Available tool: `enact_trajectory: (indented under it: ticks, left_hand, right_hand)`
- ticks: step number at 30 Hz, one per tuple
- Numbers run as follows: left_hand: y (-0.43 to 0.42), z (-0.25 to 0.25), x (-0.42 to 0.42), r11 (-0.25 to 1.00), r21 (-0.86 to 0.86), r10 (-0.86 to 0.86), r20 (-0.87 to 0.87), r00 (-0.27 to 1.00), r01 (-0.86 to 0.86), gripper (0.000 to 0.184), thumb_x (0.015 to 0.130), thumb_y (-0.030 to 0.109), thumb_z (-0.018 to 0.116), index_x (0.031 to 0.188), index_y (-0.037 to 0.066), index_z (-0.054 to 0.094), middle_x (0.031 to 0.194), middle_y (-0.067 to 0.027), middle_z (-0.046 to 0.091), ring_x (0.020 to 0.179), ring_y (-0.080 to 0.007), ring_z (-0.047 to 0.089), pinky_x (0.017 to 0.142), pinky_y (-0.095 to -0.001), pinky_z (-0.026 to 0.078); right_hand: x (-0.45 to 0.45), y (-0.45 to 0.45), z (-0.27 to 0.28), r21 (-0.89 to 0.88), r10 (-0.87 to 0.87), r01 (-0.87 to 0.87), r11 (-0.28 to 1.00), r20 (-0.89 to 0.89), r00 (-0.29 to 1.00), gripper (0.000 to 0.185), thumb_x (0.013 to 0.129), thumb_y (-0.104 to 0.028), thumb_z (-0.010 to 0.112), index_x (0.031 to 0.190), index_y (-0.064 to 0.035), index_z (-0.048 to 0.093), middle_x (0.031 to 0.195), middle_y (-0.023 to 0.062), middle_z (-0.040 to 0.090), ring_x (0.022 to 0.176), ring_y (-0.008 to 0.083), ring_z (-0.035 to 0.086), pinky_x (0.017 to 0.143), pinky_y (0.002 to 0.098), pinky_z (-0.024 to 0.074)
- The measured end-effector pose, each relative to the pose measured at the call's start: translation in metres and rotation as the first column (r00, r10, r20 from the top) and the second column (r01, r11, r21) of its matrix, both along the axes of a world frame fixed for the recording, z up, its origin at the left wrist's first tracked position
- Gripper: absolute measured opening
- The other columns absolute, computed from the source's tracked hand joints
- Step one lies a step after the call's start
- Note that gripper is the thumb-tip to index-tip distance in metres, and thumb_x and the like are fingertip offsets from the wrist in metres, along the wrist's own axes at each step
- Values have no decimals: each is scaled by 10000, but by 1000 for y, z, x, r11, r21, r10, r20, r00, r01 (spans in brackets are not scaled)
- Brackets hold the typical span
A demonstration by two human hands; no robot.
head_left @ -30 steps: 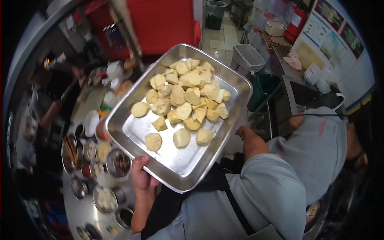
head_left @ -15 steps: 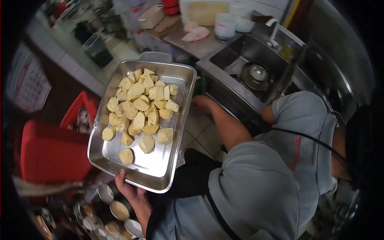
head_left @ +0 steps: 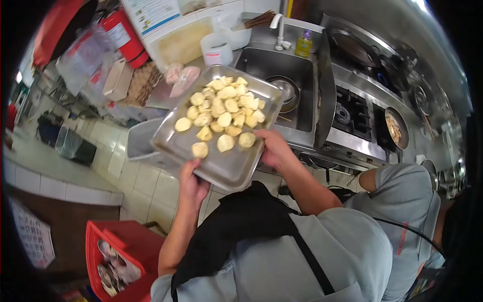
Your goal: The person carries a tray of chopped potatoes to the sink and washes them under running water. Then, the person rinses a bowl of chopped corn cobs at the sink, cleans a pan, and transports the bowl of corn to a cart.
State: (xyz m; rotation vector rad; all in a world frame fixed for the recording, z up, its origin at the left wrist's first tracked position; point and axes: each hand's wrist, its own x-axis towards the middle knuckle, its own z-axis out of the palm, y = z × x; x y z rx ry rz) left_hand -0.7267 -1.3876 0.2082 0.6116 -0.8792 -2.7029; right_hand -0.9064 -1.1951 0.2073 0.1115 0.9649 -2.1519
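Note:
A rectangular steel tray [head_left: 221, 168] is held up in front of me, tilted a little. Peeled, cut yellowish chunks [head_left: 225, 108] are heaped over its far part, with several loose pieces nearer to me. My left hand [head_left: 193, 182] grips the tray's near left edge, thumb on the rim and fingers underneath. At the right edge, my right hand [head_left: 274, 149] holds the tray with the thumb over the rim; its other fingers are partly hidden below.
Beyond the tray is a sink [head_left: 251, 59] with round pans inside. A stove [head_left: 347, 113] and a pan of food [head_left: 397, 129] stand to the right. A co-worker [head_left: 397, 211] is close at my right. A red bin [head_left: 146, 246] stands lower left, a grey bin [head_left: 143, 138] behind the tray.
My view has turned from the crowded table to the sink and stove, the tray moving along. My right hand, earlier apart from the tray, has taken hold of its right edge.

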Motion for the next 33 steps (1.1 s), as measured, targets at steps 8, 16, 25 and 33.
enact_trajectory:
  ticks: [8,16,25,33]
  left_hand:
    - [-33,-33,-221,864,253,-499,314,808,436,442,982,224,575,1376,53,473,1367,-182,553,1315,-378,523,1076,-597,434]
    - [-11,-118,-386,908,304,-418,592,689,289,513,932,-47,409,1440,10,370,1471,-243,436,1332,-423,498,1099,-637,446]
    - [28,-319,-385,707,319,-697,464,546,632,340,1040,119,473,1354,-13,482,1409,-207,507,1269,-387,551,1005,-580,549]
    - [46,-279,-402,775,462,-631,615,473,432,399,1054,259,473,1362,7,500,1297,-198,605,1166,-382,628,967,-516,577]
  right_hand:
    - [-173,41,-81,348,-384,387,854,-79,920,399,726,3,561,1119,67,566,942,182,609,768,327,629,676,477,580]
    - [-327,59,-230,652,-312,258,713,-34,949,499,751,-8,565,1242,82,571,1088,205,621,972,347,645,783,559,533]
    - [-445,17,-205,708,-69,627,325,-644,762,643,976,-421,600,1452,-13,460,1390,260,547,1230,416,571,1019,505,476]
    - [-621,-11,-164,356,-128,187,915,-183,975,511,1043,-394,546,1419,-65,442,1050,136,650,923,300,695,707,463,602]
